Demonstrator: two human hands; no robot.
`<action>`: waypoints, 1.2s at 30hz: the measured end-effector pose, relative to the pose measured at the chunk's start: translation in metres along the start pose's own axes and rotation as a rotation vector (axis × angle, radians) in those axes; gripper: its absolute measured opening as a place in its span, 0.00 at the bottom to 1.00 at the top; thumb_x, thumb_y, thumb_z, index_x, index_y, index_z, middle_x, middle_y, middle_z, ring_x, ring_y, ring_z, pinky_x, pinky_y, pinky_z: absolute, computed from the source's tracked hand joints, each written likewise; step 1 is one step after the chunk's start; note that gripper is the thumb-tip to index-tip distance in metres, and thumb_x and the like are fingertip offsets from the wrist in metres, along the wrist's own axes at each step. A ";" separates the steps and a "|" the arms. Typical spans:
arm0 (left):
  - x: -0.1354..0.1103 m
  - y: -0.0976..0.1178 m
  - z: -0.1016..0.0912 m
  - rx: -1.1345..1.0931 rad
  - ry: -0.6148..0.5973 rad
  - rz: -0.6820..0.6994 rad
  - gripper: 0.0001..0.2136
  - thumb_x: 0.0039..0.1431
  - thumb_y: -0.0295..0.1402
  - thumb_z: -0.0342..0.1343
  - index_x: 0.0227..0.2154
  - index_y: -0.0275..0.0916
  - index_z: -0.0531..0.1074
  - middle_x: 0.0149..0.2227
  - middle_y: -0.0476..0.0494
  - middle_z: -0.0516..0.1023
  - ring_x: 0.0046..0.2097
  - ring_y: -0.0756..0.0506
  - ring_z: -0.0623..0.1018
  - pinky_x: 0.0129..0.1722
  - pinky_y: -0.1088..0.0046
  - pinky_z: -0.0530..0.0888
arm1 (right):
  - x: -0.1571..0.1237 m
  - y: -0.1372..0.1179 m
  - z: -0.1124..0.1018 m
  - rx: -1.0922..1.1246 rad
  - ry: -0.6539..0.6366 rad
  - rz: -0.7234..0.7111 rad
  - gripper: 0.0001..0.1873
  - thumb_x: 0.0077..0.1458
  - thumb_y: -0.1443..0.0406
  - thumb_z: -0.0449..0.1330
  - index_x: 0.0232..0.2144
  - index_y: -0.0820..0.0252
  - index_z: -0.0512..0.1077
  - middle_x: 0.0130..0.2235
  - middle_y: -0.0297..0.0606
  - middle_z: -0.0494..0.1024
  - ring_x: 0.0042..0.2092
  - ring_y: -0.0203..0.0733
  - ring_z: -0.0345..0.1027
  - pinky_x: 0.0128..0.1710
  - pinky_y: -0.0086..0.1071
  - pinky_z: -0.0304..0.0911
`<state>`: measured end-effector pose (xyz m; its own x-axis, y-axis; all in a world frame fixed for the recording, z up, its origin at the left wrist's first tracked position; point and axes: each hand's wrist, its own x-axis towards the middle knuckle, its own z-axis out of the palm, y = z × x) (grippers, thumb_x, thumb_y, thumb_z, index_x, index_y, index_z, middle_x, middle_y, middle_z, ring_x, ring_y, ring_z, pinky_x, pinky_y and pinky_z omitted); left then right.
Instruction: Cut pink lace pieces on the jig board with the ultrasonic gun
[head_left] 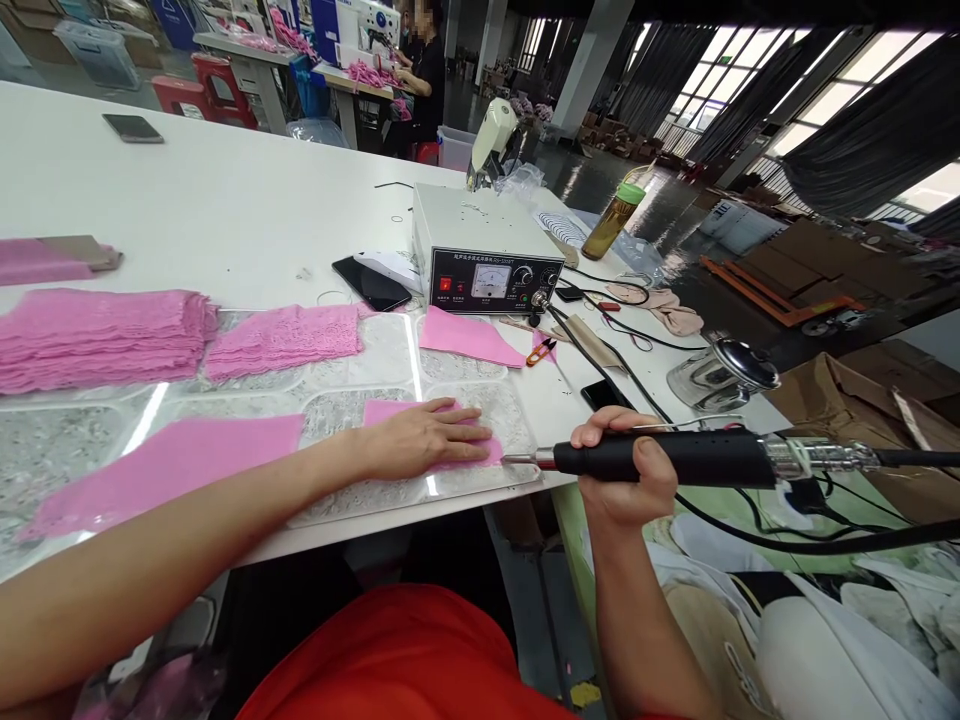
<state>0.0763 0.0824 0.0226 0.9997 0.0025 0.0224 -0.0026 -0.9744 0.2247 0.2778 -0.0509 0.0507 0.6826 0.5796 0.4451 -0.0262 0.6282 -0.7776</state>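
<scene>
My left hand point(424, 440) lies flat on a pink fabric piece point(379, 411), pressing it against the patterned mat point(345, 490). My right hand point(626, 465) is wrapped round the black handle of an ultrasonic cutter point(705, 458). Its pointed metal tip touches or nearly touches the fabric's right end, just past my left fingertips. A cable runs off the tool's back to the right. Another pink piece point(202, 455) lies on the mat to the left. Behind it are a tall stack of pink pieces point(97, 338) and a lower stack point(289, 342).
A control box point(487, 240) with a dial stands behind the mat. Thread snips point(540, 352), phones point(373, 283), a glass jug point(720, 375) and a green-capped bottle point(615, 220) are on the table. Cables trail along the right side. A person sits at a sewing machine beyond.
</scene>
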 end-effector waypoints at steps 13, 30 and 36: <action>-0.004 -0.003 -0.010 -0.099 0.129 0.003 0.20 0.68 0.25 0.46 0.61 0.40 0.65 0.64 0.39 0.63 0.67 0.40 0.61 0.65 0.56 0.60 | 0.002 -0.002 0.002 -0.018 0.014 0.015 0.08 0.40 0.61 0.57 0.23 0.60 0.71 0.25 0.33 0.72 0.21 0.33 0.63 0.20 0.31 0.61; -0.131 0.026 -0.009 -0.026 0.068 -0.359 0.34 0.53 0.13 0.45 0.61 0.46 0.65 0.67 0.44 0.58 0.69 0.41 0.53 0.67 0.53 0.54 | -0.013 0.002 0.034 0.043 -0.051 0.127 0.13 0.35 0.60 0.53 0.23 0.60 0.72 0.25 0.35 0.69 0.20 0.33 0.59 0.18 0.31 0.57; -0.126 0.024 -0.006 0.032 0.051 -0.373 0.28 0.59 0.16 0.46 0.60 0.45 0.66 0.66 0.42 0.61 0.68 0.39 0.58 0.66 0.52 0.55 | -0.030 0.006 0.063 0.089 -0.182 0.164 0.12 0.37 0.60 0.55 0.25 0.60 0.72 0.28 0.35 0.71 0.22 0.33 0.60 0.20 0.31 0.60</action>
<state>-0.0499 0.0597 0.0316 0.9293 0.3692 -0.0070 0.3633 -0.9108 0.1961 0.2118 -0.0319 0.0608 0.5216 0.7560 0.3955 -0.1948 0.5568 -0.8075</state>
